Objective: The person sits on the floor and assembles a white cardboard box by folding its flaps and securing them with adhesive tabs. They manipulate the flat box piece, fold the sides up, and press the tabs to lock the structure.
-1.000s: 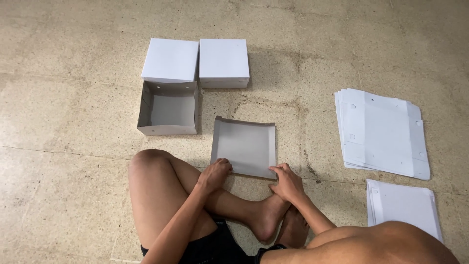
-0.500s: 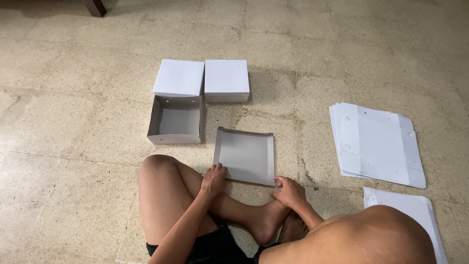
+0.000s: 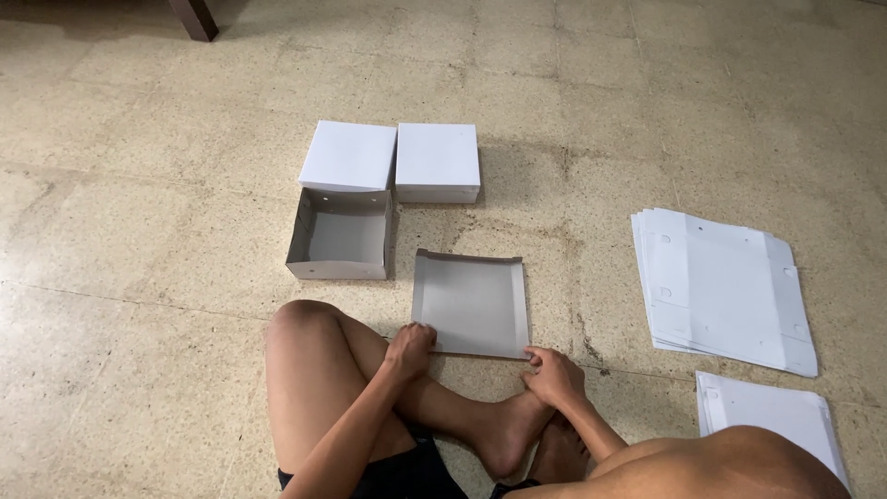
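On the speckled stone floor [image 3: 139, 305] in front of your crossed legs lies a half-folded grey cardboard tray [image 3: 471, 303], its far edge and both side flaps turned up, its near edge flat against the floor. Your left hand [image 3: 411, 349] sits at the tray's seven o'clock corner, fingers curled down onto the near edge and pinching it. Your right hand [image 3: 552, 374] sits at the five o'clock corner, fingers bent and pressing on that corner in the same way; neither hand is flat or spread. Both wrists cross over your bare foot [image 3: 504, 434], which rests just behind the tray's near edge.

At eleven o'clock from the tray, just beside it, stands an open white box [image 3: 340, 245] with a grey inside and small holes in its walls. Its raised lid [image 3: 349, 155] tilts away toward twelve o'clock. Touching that lid's right side is a closed white box [image 3: 437, 162], directly at twelve o'clock from the tray and a little apart from it.

At three o'clock, well apart from the tray, a fanned stack of flat white cardboard blanks [image 3: 725, 286] lies on the floor, with punched holes showing along the sheets. A second, smaller stack of blanks [image 3: 767, 416] lies at four o'clock, partly hidden behind your shoulder. A dark furniture leg [image 3: 194, 17] stands far off at eleven o'clock, at the top edge of view.
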